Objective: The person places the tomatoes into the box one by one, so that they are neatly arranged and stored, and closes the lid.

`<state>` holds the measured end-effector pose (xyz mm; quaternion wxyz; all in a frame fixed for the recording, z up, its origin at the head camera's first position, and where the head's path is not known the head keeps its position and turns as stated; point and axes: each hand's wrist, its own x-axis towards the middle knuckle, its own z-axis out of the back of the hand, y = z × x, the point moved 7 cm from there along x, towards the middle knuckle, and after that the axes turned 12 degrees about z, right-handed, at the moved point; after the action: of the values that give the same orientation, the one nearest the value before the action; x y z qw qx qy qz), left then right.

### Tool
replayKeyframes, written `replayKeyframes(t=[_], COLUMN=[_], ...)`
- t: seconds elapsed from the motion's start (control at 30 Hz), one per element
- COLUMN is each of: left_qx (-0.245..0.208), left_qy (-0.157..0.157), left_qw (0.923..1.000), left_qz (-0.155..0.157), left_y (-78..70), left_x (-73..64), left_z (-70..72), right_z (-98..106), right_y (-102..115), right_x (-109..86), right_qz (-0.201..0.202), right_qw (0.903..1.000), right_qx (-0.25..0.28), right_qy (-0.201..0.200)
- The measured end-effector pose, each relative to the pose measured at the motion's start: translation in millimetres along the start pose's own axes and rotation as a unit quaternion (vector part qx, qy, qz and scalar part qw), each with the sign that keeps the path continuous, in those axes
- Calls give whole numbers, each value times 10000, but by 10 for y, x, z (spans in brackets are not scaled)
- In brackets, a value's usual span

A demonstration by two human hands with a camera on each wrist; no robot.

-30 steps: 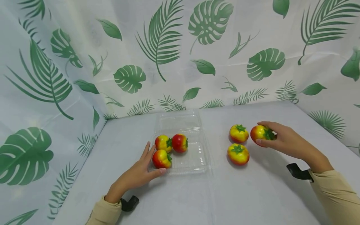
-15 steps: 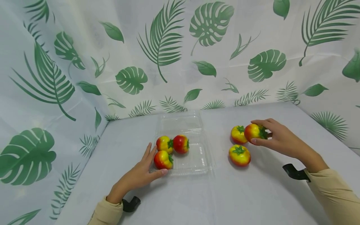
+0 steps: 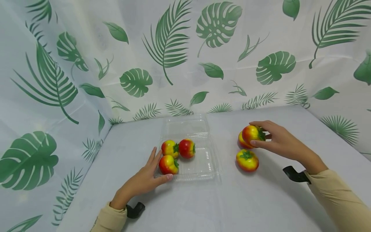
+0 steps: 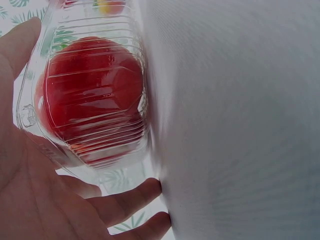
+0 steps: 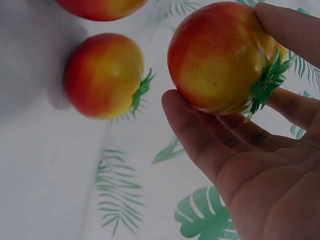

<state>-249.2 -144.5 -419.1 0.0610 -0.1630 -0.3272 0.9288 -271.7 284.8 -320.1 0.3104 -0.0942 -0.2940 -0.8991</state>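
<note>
Pinched in the right hand (image 3: 276, 140), the glossy fruit (image 3: 250, 133) looks light, firm, slippery, best held around its sides.

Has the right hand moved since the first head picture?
Yes: against the leaf-print curtain, the right hand has moved left, toward the clear box; the held fruit now partly hides one loose fruit.

A white sheet printed with green leaves (image 3: 185, 80) hangs behind and beside a flat pale-grey tabletop (image 3: 182, 206).
</note>
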Motion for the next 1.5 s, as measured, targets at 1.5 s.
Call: replayKeyframes(t=[1.5], left_qx=[-57], left_qy=[-11], left_qw=[10000], left_qz=[52], left_y=[24], left_x=[11], left_z=[10], right_z=[-642], right_y=[668], right_x=[870], right_qz=[1064], right_qw=[9879], right_qx=[1096], right_qy=[273])
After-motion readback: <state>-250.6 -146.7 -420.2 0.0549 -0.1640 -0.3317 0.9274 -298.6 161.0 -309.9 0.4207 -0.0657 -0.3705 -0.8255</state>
